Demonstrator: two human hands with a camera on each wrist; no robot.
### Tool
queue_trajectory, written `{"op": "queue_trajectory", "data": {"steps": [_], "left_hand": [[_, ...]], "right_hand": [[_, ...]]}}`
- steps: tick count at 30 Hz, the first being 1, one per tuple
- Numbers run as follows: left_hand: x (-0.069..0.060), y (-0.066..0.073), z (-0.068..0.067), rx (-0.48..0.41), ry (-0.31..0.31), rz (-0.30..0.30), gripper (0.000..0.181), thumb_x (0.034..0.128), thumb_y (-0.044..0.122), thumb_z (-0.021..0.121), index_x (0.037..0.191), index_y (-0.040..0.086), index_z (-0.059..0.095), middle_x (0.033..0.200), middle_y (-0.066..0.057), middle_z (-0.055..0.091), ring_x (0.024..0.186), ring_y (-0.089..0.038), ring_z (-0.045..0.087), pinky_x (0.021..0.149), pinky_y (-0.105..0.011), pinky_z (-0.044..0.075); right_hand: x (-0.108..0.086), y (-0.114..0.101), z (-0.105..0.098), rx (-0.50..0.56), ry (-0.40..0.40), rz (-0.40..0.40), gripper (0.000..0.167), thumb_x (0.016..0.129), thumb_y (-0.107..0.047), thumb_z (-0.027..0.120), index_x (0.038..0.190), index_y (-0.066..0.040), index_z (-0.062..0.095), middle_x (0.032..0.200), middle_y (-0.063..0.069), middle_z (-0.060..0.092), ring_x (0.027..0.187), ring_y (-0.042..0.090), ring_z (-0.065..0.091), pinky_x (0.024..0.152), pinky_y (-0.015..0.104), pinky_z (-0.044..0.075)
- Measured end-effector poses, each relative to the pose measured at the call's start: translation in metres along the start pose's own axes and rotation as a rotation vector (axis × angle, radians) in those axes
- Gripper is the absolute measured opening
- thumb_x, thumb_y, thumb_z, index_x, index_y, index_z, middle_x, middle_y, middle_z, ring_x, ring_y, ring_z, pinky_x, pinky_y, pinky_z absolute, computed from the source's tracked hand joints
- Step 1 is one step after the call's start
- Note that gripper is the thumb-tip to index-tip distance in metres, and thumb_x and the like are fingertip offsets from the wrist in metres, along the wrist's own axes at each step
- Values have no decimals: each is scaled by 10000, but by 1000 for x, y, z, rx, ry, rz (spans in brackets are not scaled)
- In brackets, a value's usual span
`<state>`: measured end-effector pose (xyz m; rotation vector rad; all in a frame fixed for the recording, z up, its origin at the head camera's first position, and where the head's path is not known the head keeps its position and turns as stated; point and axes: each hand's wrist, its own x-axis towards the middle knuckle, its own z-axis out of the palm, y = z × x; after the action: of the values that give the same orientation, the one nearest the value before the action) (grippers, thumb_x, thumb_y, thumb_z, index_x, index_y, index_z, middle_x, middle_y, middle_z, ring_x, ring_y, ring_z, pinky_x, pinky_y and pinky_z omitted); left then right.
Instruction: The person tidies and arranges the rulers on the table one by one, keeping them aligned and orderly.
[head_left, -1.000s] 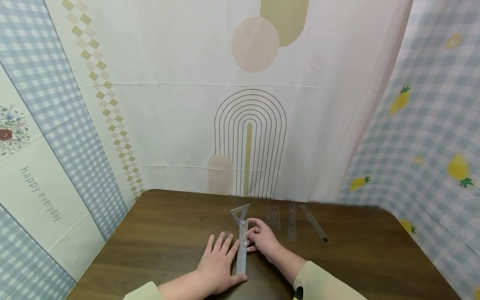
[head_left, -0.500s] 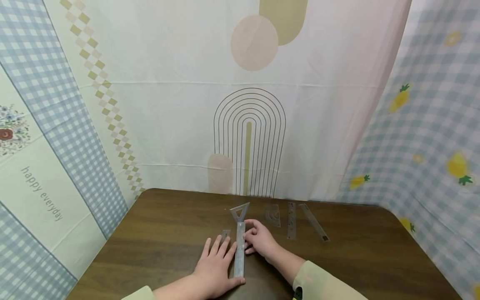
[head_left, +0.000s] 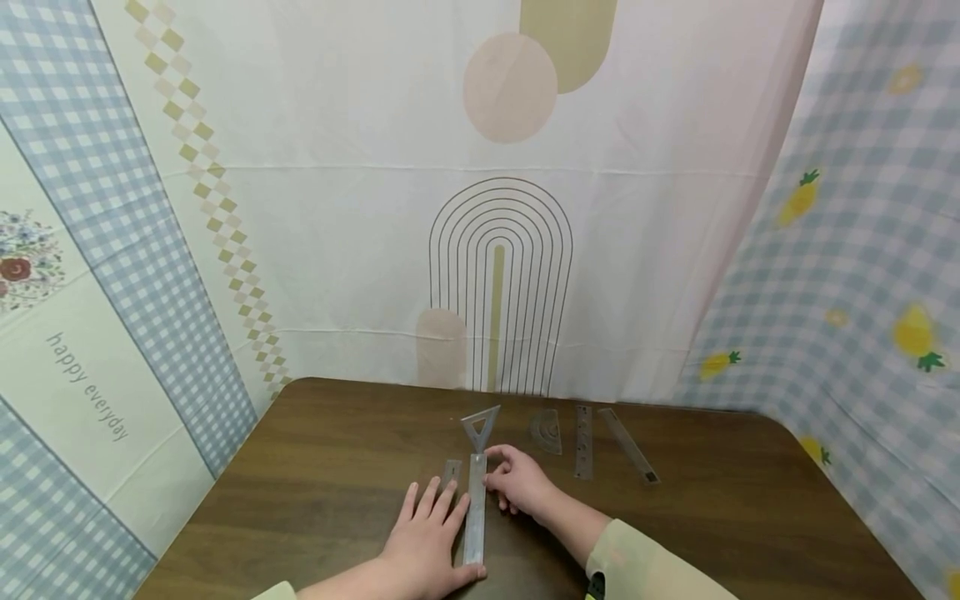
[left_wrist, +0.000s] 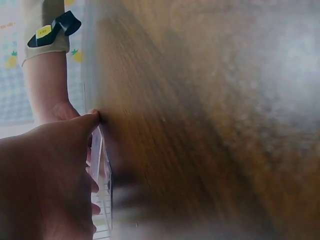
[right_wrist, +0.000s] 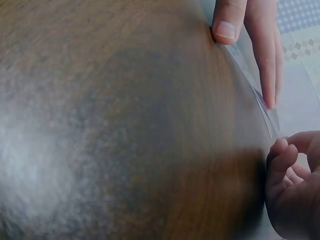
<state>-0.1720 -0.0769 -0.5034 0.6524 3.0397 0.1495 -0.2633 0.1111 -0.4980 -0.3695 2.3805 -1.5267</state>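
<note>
Brown table [head_left: 300, 475], ruler [head_left: 476, 510] against left hand [head_left: 426, 542], right hand [head_left: 519, 482] perhaps in contact.

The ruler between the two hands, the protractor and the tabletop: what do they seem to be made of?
Ruler: smooth, probably plastic, as it looks see-through from the right wrist, though its silvery look leaves metal open. Protractor: likely clear, smooth plastic, since brown shows through it. Tabletop: wood or a laminate, by its streaked grain; fairly glossy, with glare in both wrist views.
</note>
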Motion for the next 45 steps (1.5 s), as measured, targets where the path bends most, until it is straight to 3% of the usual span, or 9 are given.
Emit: {"op": "queue_trajectory", "data": {"steps": [10,21,31,33,35,39,43,45], "left_hand": [[-3,-1,2,-6,-6,15,1006,802,885,363,1508,174,448,1576,-99,355,1471,-364,235,1148,-613,135],[-7,4,-4,-37,-3,29,961,813,803,514,1483,114,479,1552,-153,380,1450,-403,260,1133,-630,152],[-3,1,-1,-20,3,35,970,806,843,459,1485,151,484,1557,-126,380,1454,-385,263,1135,-623,153],[-1,-2,2,-25,1,39,981,803,859,430,1488,158,480,1563,-120,372,1459,-382,254,1136,-623,148],[0,-4,5,-25,-5,41,992,800,875,398,1493,171,474,1570,-112,362,1464,-378,244,1139,-622,144],[1,-7,7,-25,-14,42,1002,792,891,371,1498,186,469,1574,-100,357,1468,-369,239,1145,-617,143],[1,-8,6,-28,-24,40,1007,791,894,364,1501,187,464,1577,-96,354,1471,-364,233,1148,-613,135],[1,-7,5,-28,-28,39,1005,793,889,372,1503,184,460,1578,-98,350,1472,-367,229,1148,-615,133]], "right_hand": [[-4,-2,-3,-82,-27,29,411,925,-109,677,1310,-39,554,709,50,626,436,114,454,387,254,360],[-2,-2,-4,-268,-58,35,479,897,-171,727,1332,-55,563,669,26,593,439,128,493,426,297,423],[-2,-5,-3,-391,-47,34,504,885,-227,738,1328,-52,574,634,50,598,434,165,524,428,330,445],[-2,-6,-3,-455,-42,24,523,883,-263,739,1333,-51,578,754,88,660,533,198,602,507,369,499],[-2,-8,-2,-520,-39,9,537,882,-297,741,1333,-50,584,940,133,703,735,257,680,652,432,547],[-3,-11,-1,-628,-31,-14,562,885,-347,733,1343,-53,593,1256,145,651,1142,324,619,917,507,500],[-5,-14,1,-670,-33,-9,584,897,-360,718,1377,-58,580,1309,148,629,1195,332,593,952,512,485],[-7,-16,1,-683,-34,0,592,905,-368,709,1395,-68,568,1319,147,624,1135,300,625,925,491,501]]}}
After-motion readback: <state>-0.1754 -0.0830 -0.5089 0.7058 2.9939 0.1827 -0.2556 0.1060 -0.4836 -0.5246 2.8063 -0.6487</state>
